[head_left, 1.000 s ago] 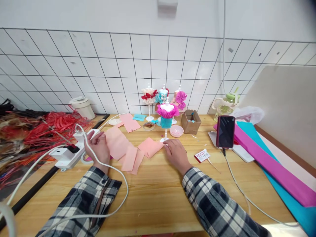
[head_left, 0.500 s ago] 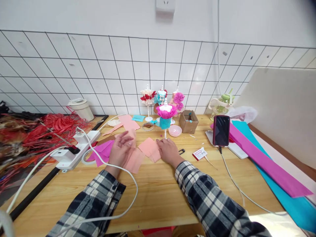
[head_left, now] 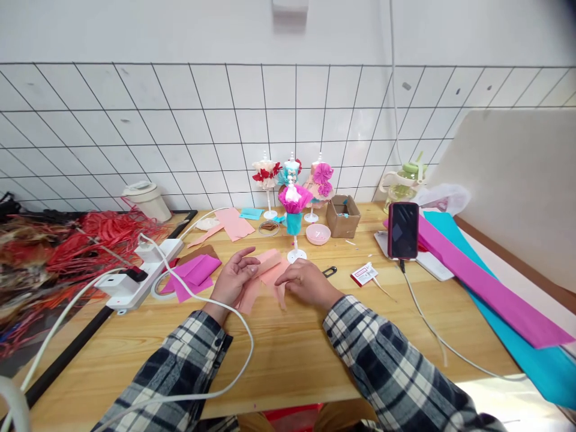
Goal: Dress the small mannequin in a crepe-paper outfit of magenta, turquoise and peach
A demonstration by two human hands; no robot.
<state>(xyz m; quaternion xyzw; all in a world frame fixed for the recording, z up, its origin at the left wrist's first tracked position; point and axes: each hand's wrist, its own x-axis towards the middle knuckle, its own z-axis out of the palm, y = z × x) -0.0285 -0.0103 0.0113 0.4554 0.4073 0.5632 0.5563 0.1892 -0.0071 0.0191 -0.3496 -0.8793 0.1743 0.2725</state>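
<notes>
Peach crepe paper (head_left: 270,264) stretches between my two hands, in overlapping pieces just above the wooden table. My left hand (head_left: 234,278) grips its left side between thumb and fingers, the index finger extended. On the other side, my right hand (head_left: 308,284) pinches the paper's right edge with fingers bent. Right behind the hands stands a small white dress form (head_left: 294,239) with a magenta ruffled top and a turquoise band. Folded magenta paper (head_left: 194,276) lies left of my left hand.
Three dressed mini forms (head_left: 269,180) stand at the back, near a pink bowl (head_left: 318,234) and cardboard box (head_left: 344,222). A white cable (head_left: 245,354) loops over my left forearm. To the right are a phone (head_left: 403,230), a small packet (head_left: 363,273) and long coloured paper sheets (head_left: 490,282).
My right hand has lifted the peach piece from the table and brought it toward the left. My left hand has moved right, and the papers now overlap between both hands.
</notes>
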